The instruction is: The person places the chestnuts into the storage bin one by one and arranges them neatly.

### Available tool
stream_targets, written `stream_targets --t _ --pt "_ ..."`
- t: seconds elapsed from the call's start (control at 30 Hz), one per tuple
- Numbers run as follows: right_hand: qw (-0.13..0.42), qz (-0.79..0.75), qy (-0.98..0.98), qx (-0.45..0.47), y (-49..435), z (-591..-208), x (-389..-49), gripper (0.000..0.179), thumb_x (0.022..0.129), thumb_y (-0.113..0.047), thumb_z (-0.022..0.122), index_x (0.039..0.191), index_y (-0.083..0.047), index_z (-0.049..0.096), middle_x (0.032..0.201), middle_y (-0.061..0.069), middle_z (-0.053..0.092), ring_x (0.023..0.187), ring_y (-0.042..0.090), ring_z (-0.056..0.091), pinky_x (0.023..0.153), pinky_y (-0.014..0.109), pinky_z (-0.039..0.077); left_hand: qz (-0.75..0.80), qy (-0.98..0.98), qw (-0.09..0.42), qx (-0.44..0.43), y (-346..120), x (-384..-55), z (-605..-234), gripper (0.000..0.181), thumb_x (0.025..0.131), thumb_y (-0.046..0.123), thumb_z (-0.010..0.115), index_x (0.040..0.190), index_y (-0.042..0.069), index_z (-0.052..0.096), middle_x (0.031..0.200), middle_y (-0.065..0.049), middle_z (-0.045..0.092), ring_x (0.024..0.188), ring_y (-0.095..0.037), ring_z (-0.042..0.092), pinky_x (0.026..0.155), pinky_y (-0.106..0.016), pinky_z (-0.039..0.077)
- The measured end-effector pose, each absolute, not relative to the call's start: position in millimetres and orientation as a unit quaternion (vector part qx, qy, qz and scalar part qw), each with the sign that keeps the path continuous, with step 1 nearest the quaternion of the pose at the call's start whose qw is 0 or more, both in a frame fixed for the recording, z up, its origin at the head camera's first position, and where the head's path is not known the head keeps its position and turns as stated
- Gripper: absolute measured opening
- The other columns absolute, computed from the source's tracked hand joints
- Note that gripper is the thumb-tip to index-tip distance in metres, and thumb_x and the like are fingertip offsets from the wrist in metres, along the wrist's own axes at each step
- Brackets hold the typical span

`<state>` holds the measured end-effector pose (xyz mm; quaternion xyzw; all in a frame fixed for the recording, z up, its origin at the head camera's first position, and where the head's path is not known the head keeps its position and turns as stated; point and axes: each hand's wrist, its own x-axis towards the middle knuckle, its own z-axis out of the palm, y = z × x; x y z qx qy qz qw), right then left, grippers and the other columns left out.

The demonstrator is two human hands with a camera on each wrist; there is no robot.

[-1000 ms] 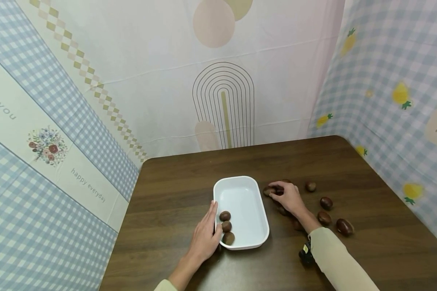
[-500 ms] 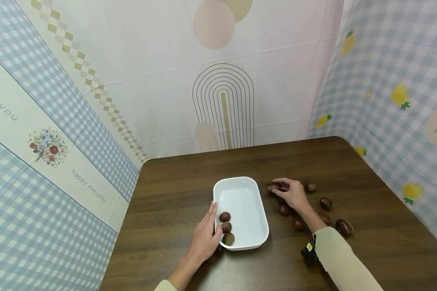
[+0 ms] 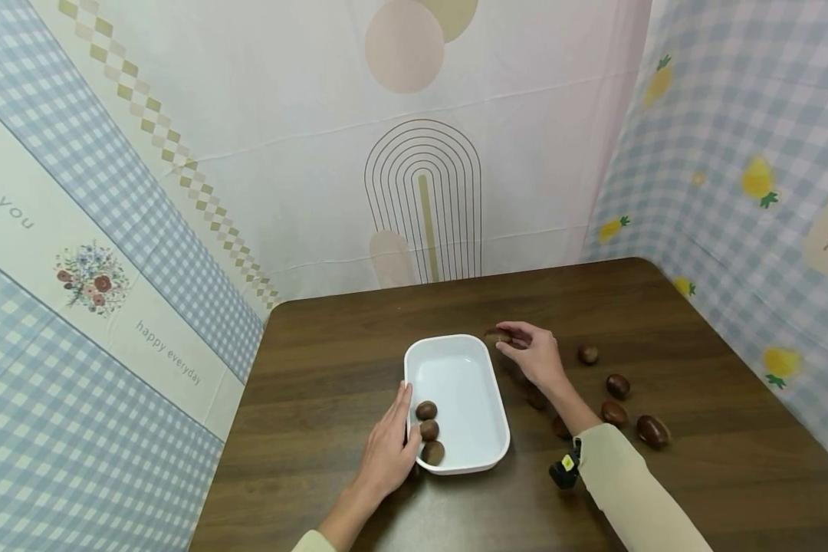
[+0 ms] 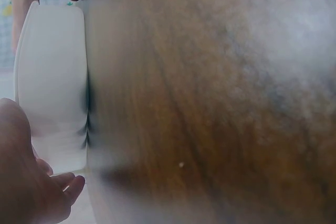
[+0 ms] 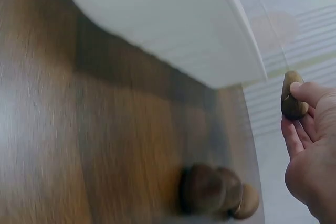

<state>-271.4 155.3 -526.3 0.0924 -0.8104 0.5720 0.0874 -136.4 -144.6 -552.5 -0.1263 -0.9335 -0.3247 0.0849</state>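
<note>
My right hand [image 3: 534, 356] pinches a chestnut [image 5: 294, 98] between thumb and fingertips, held up off the table just beyond the right far corner of a white rectangular dish [image 3: 462, 391]. In the right wrist view the chestnut shows a pale end and a darker end. Inside the dish, three chestnuts [image 3: 429, 431] lie in a row along its left wall. My left hand [image 3: 386, 445] holds that left wall, fingers along the outside and thumb over the rim. Below the right hand, loose chestnuts [image 5: 202, 188] sit close together on the table, partly hidden in the head view.
More chestnuts [image 3: 614, 414] lie scattered on the dark wooden table [image 3: 317, 429] to the right. Patterned cloths [image 3: 303, 153] hang behind the table and at both sides. A small black wrist camera [image 3: 564, 469] is strapped at the right wrist.
My right hand has lifted the chestnut from the table and moved it left, away from the body, toward the dish's far right corner. The left hand and dish have stayed put.
</note>
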Motion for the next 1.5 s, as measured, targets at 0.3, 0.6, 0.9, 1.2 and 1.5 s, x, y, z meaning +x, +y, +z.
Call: stream_targets --t 0.3,0.6,0.9,1.2,1.5 --pt "0.083 0.589 -0.798 0.095 118.2 -519.6 -265.0 0.036 0.093 0.000 0.080 0.129 0.000 0.074 0.127 0.021 0.073 0.119 0.035 0.070 0.097 0.044 0.058 -0.325 -0.931 0.095 -0.134 -145.1 -136.0 -551.2 0.068 0.102 0.013 0.057 0.165 0.004 0.036 0.170 -0.015 0.035 0.151 -0.031 0.043 0.112 -0.057 0.044" --pt "0.073 0.598 -0.791 0.107 87.9 -521.7 -257.2 0.036 0.091 0.002 0.081 0.127 0.000 0.075 0.124 0.019 0.074 0.117 0.034 0.071 0.098 0.042 0.057 -0.321 -0.934 0.086 -0.132 -143.9 -136.0 -551.3 0.067 0.104 0.014 0.057 0.166 0.006 0.035 0.172 -0.012 0.032 0.151 -0.031 0.042 0.113 -0.057 0.043" --pt "0.087 0.583 -0.796 0.137 58.5 -522.9 -253.1 0.036 0.086 0.008 0.082 0.122 0.006 0.075 0.120 0.022 0.075 0.112 0.036 0.073 0.095 0.038 0.059 -0.319 -0.934 0.090 -0.132 -144.2 -136.6 -551.6 0.068 0.103 0.014 0.057 0.166 0.005 0.035 0.171 -0.013 0.033 0.150 -0.032 0.043 0.111 -0.059 0.045" --pt "0.057 0.587 -0.794 0.144 40.1 -534.5 -247.8 0.035 0.084 0.015 0.078 0.118 0.011 0.074 0.116 0.025 0.075 0.111 0.039 0.072 0.095 0.041 0.059 -0.319 -0.934 0.092 -0.135 -144.2 -137.1 -553.4 0.068 0.102 0.014 0.057 0.166 0.005 0.035 0.171 -0.013 0.032 0.150 -0.033 0.044 0.109 -0.061 0.045" --pt "0.051 0.542 -0.829 0.127 31.8 -542.6 -240.5 0.030 0.080 0.009 0.083 0.110 0.004 0.079 0.107 0.017 0.079 0.094 0.030 0.076 0.085 0.043 0.061 -0.319 -0.933 0.096 -0.137 -144.9 -137.0 -553.2 0.070 0.102 0.015 0.058 0.167 0.007 0.034 0.171 -0.013 0.033 0.150 -0.032 0.044 0.110 -0.059 0.045"
